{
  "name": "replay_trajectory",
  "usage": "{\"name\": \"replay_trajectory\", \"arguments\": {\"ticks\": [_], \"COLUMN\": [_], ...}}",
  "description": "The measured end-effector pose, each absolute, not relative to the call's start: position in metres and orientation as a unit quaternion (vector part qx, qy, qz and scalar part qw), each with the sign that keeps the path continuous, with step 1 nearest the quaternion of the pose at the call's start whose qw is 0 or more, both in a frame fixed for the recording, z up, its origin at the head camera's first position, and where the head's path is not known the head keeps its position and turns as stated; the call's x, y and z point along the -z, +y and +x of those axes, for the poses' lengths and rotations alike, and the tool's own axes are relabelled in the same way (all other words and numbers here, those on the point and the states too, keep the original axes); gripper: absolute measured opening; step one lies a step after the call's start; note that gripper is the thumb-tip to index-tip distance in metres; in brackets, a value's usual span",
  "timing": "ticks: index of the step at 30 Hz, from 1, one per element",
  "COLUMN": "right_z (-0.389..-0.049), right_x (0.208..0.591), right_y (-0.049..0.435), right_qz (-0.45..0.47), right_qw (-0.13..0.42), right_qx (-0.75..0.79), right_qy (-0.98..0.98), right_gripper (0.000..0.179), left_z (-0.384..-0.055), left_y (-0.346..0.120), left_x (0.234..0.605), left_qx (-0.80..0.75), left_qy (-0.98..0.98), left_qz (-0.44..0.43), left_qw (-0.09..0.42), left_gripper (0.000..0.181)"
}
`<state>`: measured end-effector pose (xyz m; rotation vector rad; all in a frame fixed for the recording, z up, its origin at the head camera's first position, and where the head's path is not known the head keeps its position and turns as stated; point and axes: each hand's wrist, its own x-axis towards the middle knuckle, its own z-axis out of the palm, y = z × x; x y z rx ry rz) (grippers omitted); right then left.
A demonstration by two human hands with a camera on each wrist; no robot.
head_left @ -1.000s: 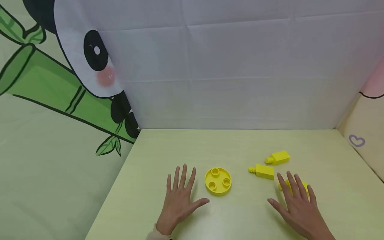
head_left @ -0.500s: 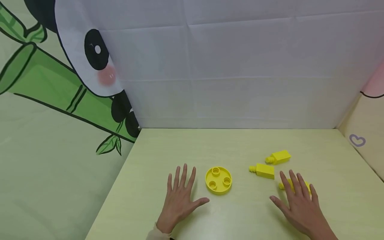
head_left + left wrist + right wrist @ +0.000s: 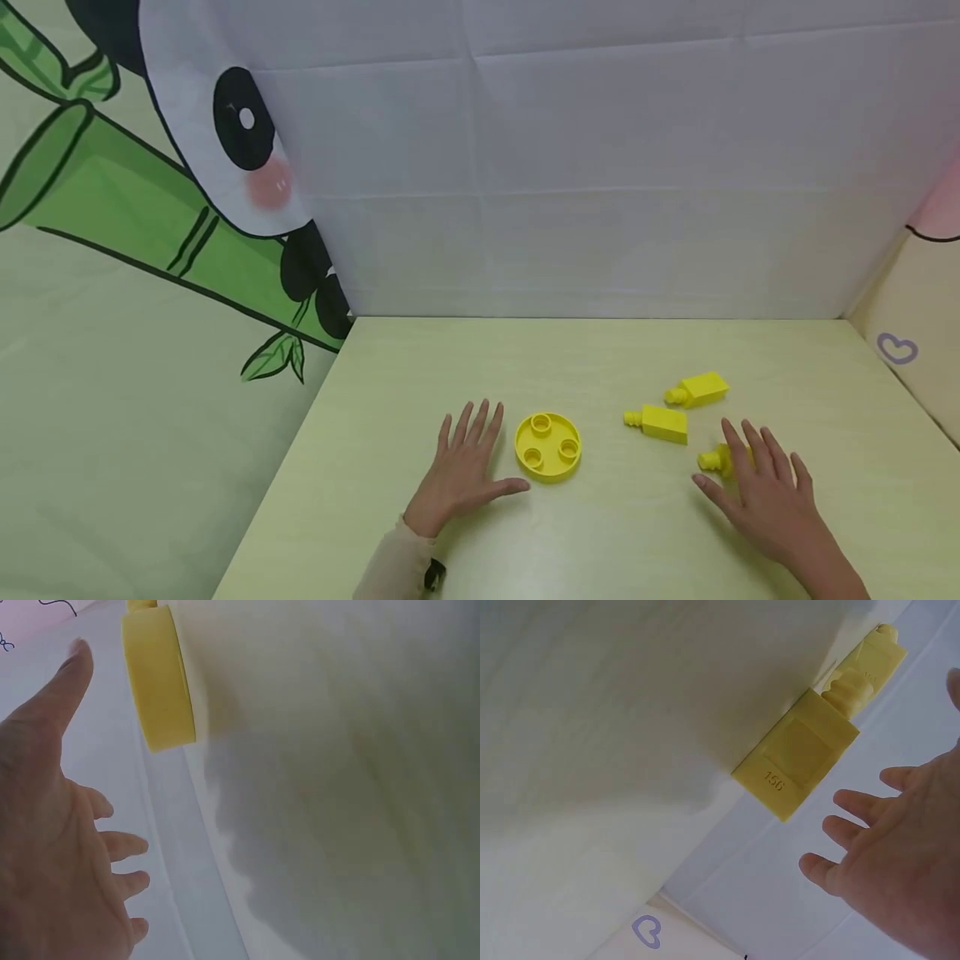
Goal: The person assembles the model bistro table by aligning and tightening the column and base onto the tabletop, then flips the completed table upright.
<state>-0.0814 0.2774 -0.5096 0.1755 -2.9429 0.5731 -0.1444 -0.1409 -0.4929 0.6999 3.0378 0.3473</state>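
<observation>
A round yellow disc [image 3: 550,465] with a raised rim and three hollow sockets lies on the table. Just left of it is my left hand [image 3: 467,471], fingers spread, thumb pointing toward the disc without gripping it. In the left wrist view the disc [image 3: 159,682] appears edge-on beyond the thumb. My right hand [image 3: 772,500] hovers with spread fingers over a yellow block with a knobbed end [image 3: 715,460], hiding most of it. The right wrist view shows that block [image 3: 795,754], marked 156, apart from the fingers.
Two more yellow knob-ended blocks lie farther back on the right: one block [image 3: 663,423] nearer, another block [image 3: 703,389] behind it. The pale table [image 3: 600,542] ends at a white cloth backdrop [image 3: 585,183]. A printed green cloth [image 3: 150,400] hangs at the left.
My left hand has shifted forward and right, closer to the disc. My right hand has drifted right, uncovering more of the block's knobbed end. The disc and blocks stay put.
</observation>
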Motion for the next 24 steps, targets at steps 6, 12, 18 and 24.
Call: {"name": "replay_trajectory", "arguments": {"ticks": [6,12,18,24], "right_z": [-0.089,-0.095,-0.096,-0.097], "right_x": [0.499,0.494,0.492,0.490], "right_y": [0.291,0.306,0.313,0.317], "right_qz": [0.043,0.025,0.016,0.004], "right_qw": [0.032,-0.018,-0.028,-0.025], "right_qx": [-0.179,-0.169,-0.158,-0.151], "right_qy": [-0.982,-0.985,-0.987,-0.988], "right_gripper": [0.086,0.075,0.066,0.055], "left_z": [-0.164,-0.180,-0.185,-0.187], "left_y": [-0.140,-0.139,-0.135,-0.133], "left_x": [0.496,0.501,0.505,0.506], "left_qx": [-0.136,-0.162,-0.164,-0.159], "left_qy": [0.957,0.946,0.942,0.943], "left_qz": [0.253,0.270,0.283,0.285], "left_qw": [0.047,0.071,0.073,0.066], "left_gripper": [0.112,0.103,0.092,0.089]}}
